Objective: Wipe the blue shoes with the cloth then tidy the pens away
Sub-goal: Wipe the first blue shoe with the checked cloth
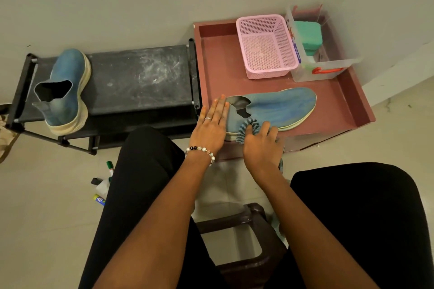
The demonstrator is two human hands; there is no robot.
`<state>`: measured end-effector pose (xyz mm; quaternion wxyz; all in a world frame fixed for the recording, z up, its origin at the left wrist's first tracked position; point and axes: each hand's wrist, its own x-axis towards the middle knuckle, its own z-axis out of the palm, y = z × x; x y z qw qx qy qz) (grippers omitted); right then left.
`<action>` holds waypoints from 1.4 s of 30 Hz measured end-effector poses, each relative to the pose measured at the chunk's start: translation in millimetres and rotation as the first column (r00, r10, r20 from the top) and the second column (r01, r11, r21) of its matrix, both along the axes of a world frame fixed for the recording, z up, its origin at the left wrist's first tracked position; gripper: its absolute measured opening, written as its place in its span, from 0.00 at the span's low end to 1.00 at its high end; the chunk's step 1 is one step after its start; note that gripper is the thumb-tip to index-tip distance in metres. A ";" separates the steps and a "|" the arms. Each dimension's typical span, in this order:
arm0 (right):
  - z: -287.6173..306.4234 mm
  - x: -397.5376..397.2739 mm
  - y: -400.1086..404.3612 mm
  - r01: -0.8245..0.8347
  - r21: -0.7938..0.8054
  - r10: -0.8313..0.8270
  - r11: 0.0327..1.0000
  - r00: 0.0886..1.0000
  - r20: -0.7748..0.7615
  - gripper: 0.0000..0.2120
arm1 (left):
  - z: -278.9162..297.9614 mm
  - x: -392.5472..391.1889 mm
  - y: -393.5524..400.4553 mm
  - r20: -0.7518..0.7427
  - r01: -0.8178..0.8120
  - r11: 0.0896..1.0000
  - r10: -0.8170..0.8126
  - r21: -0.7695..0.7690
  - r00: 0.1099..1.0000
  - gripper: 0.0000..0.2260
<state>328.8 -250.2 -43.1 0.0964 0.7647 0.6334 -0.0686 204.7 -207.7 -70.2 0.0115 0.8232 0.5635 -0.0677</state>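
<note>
A person's left hand (211, 124), fingers straight, pressed on the heel of a blue shoe (279, 108) lying on a reddish-brown table (338, 101). The right hand (261, 145) gripped a striped cloth (246, 128) against its side. The second shoe (64, 89) stood on a black rack (141, 82); pens (103, 185) lay on the floor.

Upper right: a pink perforated plastic basket (266, 47) beside a clear plastic box (328, 68); a black rack (141, 82) at left.

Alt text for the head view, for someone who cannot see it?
The right hand presses a striped cloth against a blue shoe on a red tray while the left hand steadies its heel. A second shoe sits on a black rack; pens lie on the floor.
</note>
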 end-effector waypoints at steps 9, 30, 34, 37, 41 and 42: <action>3.1 -16.8 26.4 0.014 -0.067 -0.022 0.998 0.993 -0.114 0.15 | 12.2 -1.5 14.8 -0.096 -0.011 0.993 0.000 -0.119 0.995 0.25; -3.8 -37.0 48.3 0.018 -0.099 -0.022 0.995 0.999 -0.036 0.16 | 14.5 -4.4 19.0 -0.010 -0.065 0.986 0.064 -0.153 0.998 0.25; 1.7 -25.9 6.1 -0.025 -0.099 0.019 0.995 0.998 -0.055 0.16 | 15.8 -3.1 15.8 -0.005 -0.058 0.986 0.058 -0.157 0.998 0.27; -0.8 -25.1 10.6 -0.040 -0.083 0.035 0.996 0.998 -0.057 0.16 | 15.8 -4.2 16.3 0.009 -0.066 0.984 0.068 -0.168 0.998 0.28; -5.5 -43.0 41.1 0.039 -0.110 -0.051 0.993 0.993 -0.109 0.17 | 11.4 -5.2 18.1 0.026 -0.070 0.984 0.075 -0.167 0.997 0.26; -3.3 -42.7 37.7 0.033 -0.116 -0.046 0.993 0.993 -0.105 0.17 | 12.5 -5.5 18.1 0.017 -0.071 0.982 0.075 -0.173 0.997 0.26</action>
